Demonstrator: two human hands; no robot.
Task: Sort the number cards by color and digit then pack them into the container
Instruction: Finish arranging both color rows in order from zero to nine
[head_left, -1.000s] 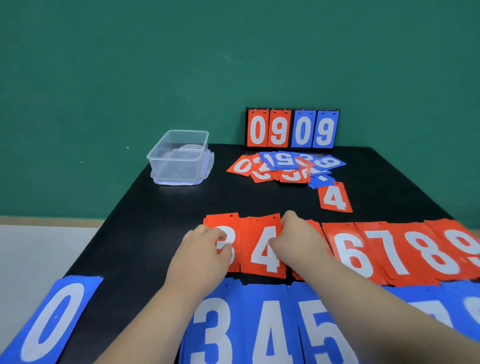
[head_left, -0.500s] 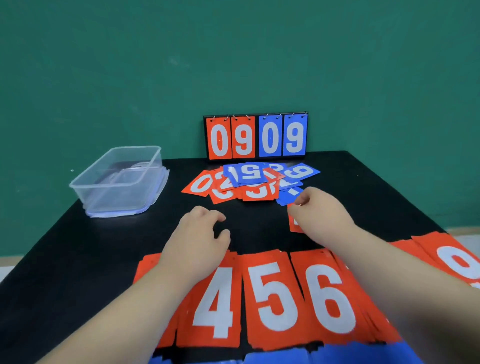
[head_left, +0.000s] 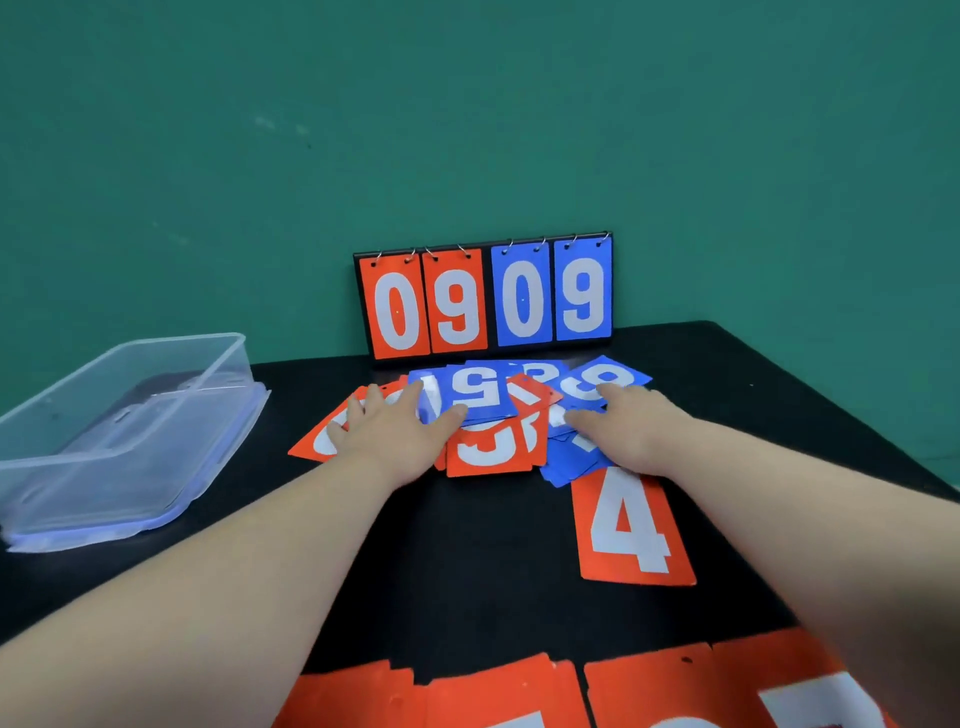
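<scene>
A loose pile of red and blue number cards (head_left: 483, 410) lies on the black table (head_left: 493, 561) below the scoreboard. My left hand (head_left: 395, 431) rests flat on the pile's left side with fingers spread. My right hand (head_left: 623, 426) lies on the pile's right side, over the blue cards, fingers extended. A lone red 4 card (head_left: 631, 525) sits just in front of the right hand. A row of sorted red cards (head_left: 519, 691) shows at the bottom edge. The clear plastic container (head_left: 119, 421) stands at the left.
A flip scoreboard (head_left: 485, 299) reading 0 9 0 9 stands against the green wall at the table's back edge. The container sits on its bluish lid (head_left: 156, 519). The table's right edge runs diagonally at the far right.
Both hands left the sorted rows and reached forward onto the loose pile. The view moved forward, so the blue row dropped out of sight and the red 4 is uncovered.
</scene>
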